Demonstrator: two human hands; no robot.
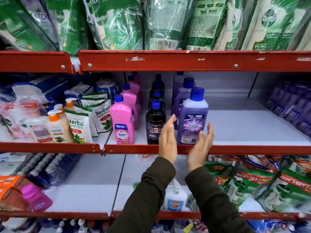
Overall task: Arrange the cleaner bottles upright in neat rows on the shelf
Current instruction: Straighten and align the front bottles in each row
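On the middle shelf [235, 128] three rows of cleaner bottles stand upright. A pink Shakti bottle [122, 121] fronts the pink row, a black Bactin bottle [154, 125] fronts the black row, and a purple Bactin bottle [192, 118] with a blue cap fronts the purple row. My left hand [168, 140] is open, palm facing the purple bottle's left side, partly covering the black bottle. My right hand [202, 145] is open at the purple bottle's right lower edge, its thumb touching the label. Neither hand grips the bottle.
Bare white shelf surface lies to the right of the purple row; more purple bottles [292, 106] lie at the far right. Herbal hand wash pouches [79, 126] and pump bottles [55, 125] fill the left bay. Red shelf rails [185, 60] run above and below.
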